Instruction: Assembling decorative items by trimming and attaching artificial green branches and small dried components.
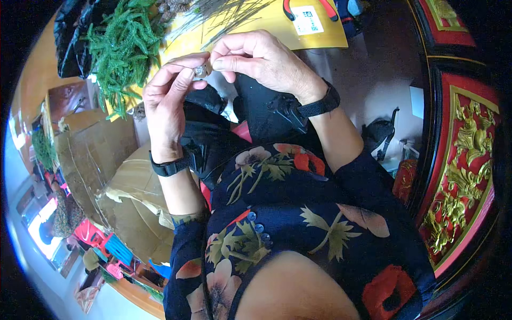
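My left hand (167,101) pinches a small silvery-white rounded piece (200,70) between thumb and fingertips, above my lap. Too little of it shows to tell its kind. Right beside it, my right hand (269,63) has thumb and forefinger pressed together, the tips at the piece's edge. Whatever that pinch holds is hidden or too small to see. Beyond my hands, thin dark wire stems (226,20) lie spread over a yellow sheet (333,38). A heap of green artificial pine sprigs (125,48) sits to the left of them.
Red-handled pliers (288,10) rest on the yellow sheet at the far side. Pine cones (175,7) lie behind the sprigs, and a black plastic bag (74,40) is farther left. An open cardboard box (88,154) stands at my left. A carved red-and-gold panel (461,160) rises at my right.
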A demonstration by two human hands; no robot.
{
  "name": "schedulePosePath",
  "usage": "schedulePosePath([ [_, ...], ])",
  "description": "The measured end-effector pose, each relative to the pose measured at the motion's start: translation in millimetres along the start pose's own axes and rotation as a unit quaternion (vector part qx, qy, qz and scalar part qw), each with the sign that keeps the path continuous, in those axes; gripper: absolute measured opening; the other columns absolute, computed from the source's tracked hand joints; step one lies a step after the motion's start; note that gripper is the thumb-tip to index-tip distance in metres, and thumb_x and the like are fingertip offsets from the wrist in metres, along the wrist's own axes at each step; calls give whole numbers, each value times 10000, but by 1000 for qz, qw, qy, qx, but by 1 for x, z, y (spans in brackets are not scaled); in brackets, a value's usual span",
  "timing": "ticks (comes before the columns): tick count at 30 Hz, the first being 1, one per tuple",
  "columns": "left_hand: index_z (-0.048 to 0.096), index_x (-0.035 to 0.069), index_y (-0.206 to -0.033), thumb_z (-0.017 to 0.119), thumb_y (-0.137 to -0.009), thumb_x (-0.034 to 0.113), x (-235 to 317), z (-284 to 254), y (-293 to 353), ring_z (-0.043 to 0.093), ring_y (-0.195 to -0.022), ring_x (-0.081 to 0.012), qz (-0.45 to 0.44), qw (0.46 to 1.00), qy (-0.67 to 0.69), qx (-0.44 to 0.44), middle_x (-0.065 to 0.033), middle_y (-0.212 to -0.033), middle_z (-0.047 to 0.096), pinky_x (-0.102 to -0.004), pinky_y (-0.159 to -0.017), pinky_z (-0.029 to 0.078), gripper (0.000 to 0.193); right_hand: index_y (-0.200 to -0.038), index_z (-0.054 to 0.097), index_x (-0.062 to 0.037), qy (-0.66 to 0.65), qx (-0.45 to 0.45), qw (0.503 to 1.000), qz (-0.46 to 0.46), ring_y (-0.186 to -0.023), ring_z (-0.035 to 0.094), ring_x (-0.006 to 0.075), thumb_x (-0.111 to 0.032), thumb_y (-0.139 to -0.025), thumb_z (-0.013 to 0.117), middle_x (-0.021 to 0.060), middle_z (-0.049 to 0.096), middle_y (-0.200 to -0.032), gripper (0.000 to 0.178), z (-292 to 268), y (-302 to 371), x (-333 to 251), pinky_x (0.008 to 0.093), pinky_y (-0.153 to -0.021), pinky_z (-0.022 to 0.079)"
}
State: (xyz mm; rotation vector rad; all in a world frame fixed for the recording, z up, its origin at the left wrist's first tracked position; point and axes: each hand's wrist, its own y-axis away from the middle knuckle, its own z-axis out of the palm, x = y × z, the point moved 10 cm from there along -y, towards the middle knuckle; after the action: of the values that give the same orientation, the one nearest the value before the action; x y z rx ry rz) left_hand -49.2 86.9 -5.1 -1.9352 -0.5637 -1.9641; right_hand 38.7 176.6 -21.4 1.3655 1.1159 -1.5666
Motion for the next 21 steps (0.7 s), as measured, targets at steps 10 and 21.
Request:
schedulePosePath([
  [10,562,-6,-1084,549,-878,58,-8,14,7,620,-856,-147,-29,992,123,10,-120,-1015,624,-217,-706,512,217,-919,599,-18,-62,7,998,20,-608,468,41,-148,-911,513,-29,521,-647,157,-1,1,1,177,-558,362],
  [21,562,-31,-1128,595,-846,34,-13,10,13,612,-817,-135,-49,987,104,110,-84,-948,627,-209,-700,501,291,-913,601,-2,-95,-1,991,90,-532,422,27,-166,-886,519,-36,489,-612,184,-3,3,15,167,-491,297],
])
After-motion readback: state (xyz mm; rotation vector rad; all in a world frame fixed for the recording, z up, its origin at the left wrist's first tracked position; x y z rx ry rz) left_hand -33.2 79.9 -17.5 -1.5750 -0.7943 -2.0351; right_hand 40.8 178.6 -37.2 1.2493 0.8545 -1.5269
